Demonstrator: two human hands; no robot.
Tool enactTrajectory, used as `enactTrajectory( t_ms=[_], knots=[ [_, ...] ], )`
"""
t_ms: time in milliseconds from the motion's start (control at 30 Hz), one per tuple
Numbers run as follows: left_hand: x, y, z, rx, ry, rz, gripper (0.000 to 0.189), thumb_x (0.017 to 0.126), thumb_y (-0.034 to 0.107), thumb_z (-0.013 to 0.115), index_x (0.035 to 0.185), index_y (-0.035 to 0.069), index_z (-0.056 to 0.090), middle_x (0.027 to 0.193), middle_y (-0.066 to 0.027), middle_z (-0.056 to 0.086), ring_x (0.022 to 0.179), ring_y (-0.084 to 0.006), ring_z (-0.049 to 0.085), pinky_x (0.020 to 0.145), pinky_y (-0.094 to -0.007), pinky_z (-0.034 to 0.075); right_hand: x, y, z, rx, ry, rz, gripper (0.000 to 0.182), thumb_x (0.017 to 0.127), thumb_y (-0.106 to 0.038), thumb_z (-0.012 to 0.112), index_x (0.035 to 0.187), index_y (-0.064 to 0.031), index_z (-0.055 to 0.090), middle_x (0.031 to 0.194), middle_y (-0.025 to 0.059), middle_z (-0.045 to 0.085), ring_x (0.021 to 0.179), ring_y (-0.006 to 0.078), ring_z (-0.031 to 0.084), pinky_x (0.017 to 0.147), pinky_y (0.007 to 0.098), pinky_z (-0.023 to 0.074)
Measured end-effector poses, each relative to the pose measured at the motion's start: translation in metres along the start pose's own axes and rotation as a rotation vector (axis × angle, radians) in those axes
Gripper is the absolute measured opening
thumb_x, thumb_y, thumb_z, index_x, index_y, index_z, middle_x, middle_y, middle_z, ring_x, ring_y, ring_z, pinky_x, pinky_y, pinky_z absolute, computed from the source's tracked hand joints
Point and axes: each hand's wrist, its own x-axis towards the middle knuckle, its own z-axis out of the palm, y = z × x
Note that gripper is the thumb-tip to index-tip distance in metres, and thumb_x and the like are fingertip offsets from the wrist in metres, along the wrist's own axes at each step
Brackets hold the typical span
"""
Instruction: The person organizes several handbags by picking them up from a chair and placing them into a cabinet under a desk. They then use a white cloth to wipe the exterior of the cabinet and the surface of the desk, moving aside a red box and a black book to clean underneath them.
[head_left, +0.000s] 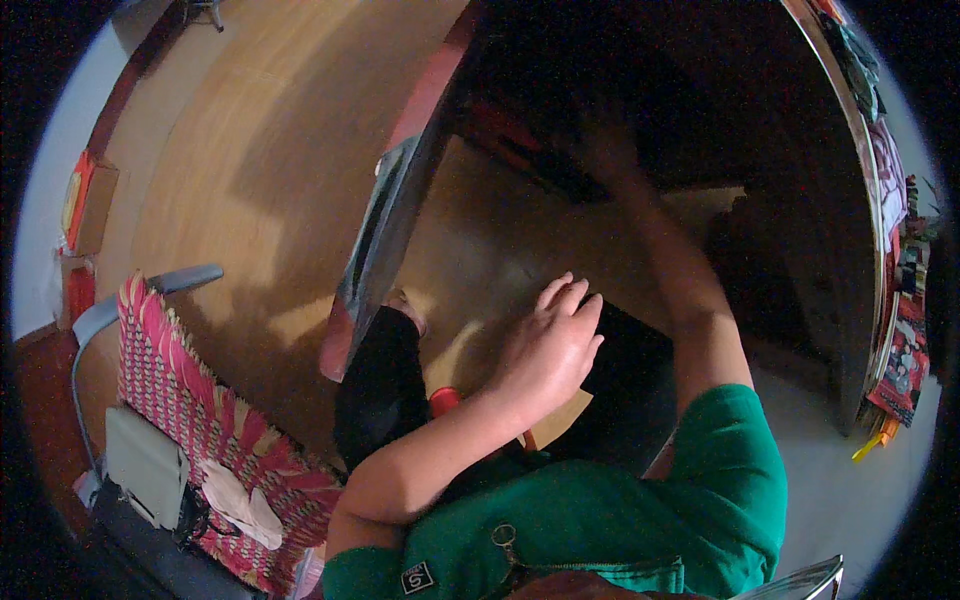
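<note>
My left hand (551, 352) hangs above my lap, palm down, with its fingers a little apart and nothing seen in them. My right hand (604, 142) reaches forward into deep shadow beside a dark reddish thing (506, 131); its fingers are too dark to make out. Below my left forearm shows a red round object (444, 401), partly covered by the arm. A tan flat piece (566, 420), perhaps card or paper, lies below my left hand at my lap.
A long panel or board edge (382, 202) runs upright to the left of my leg. At the lower left a pink woven mat (172, 367) holds a grey case (146, 465) and a pale cloth (240, 502). A box (94, 202) stands by the wall; cloths (885, 180) lie along the right edge.
</note>
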Motion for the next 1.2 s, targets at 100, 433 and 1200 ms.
enactTrajectory(
  t_ms=[100, 433, 1200],
  knots=[
    [0.001, -0.001, 0.008, 0.018, -0.022, 0.009, 0.04, 0.084, 0.014, 0.066, 0.119, -0.003, 0.058, 0.126, -0.0221, 0.054, 0.122, -0.0377, 0.048, 0.104, -0.0434, 0.041, -0.005, 0.009, 0.0, -0.023, 0.028, -0.041, 0.068, 0.089, -0.05, 0.057, 0.144, -0.0134, 0.039, 0.148, 0.0217, 0.034, 0.134, 0.0408, 0.036, 0.108, 0.0526, 0.033],
    [0.017, -0.038, 0.067, 0.073, -0.02, -0.202, 0.013, 0.08, 0.013, 0.062, 0.085, 0.003, 0.068, 0.094, -0.0163, 0.067, 0.091, -0.0372, 0.064, 0.078, -0.0455, 0.053, -0.146, -0.034, -0.195, 1.06, -0.465, -0.036, 0.042, 0.096, -0.027, 0.056, 0.13, -0.002, 0.053, 0.124, 0.0196, 0.061, 0.115, 0.0317, 0.058, 0.099, 0.0364, 0.0429],
    [-0.443, -0.078, -0.286, -0.734, 1.303, -0.489, 0.023, 0.091, 0.019, 0.059, 0.106, 0.002, 0.061, 0.095, -0.0088, 0.065, 0.083, -0.0201, 0.066, 0.07, -0.0283, 0.054, -0.237, -0.036, -0.147, 0.952, -0.652, -0.058, 0.036, 0.09, -0.029, 0.059, 0.113, -0.0012, 0.064, 0.111, 0.0205, 0.065, 0.1, 0.0359, 0.063, 0.082, 0.0394, 0.0506]
  ],
)
